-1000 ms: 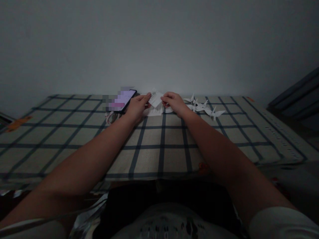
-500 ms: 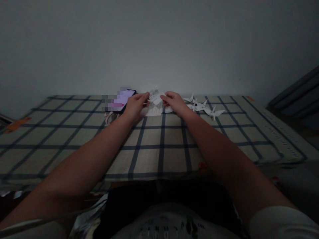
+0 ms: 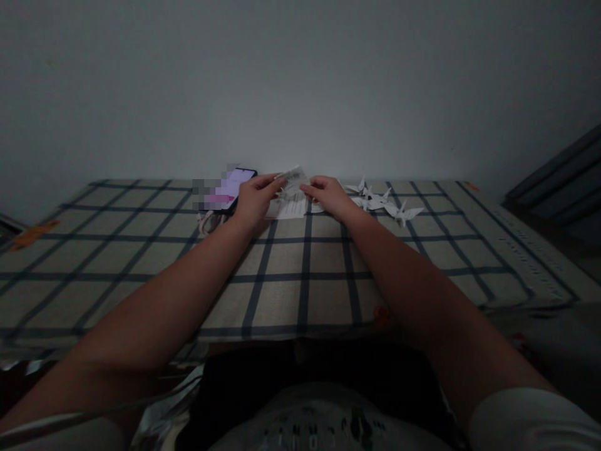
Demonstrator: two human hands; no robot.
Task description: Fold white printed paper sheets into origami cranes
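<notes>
Between my two hands, above the far part of the table, is a small piece of printed paper (image 3: pixel 292 178) with folds in it. My left hand (image 3: pixel 257 197) pinches its left side between thumb and fingers. At its right side, my right hand (image 3: pixel 327 193) grips the paper with the fingertips. Beneath it lies a flat printed sheet (image 3: pixel 292 210) on the tablecloth. To the right of my right hand rest several folded white paper cranes (image 3: pixel 375 199). The finer folds are too small and dim to make out.
A phone (image 3: pixel 232 188) with a lit, partly blurred screen lies left of my left hand, and a pale cord (image 3: pixel 210 221) sits by its lower end. The checked tablecloth (image 3: pixel 282 288) covers the table, which meets a plain wall (image 3: pixel 300 88).
The paper between my hands has turned and changed shape, its upper edge now leaning right. Both hands have shifted only slightly. The phone and cranes are where they were.
</notes>
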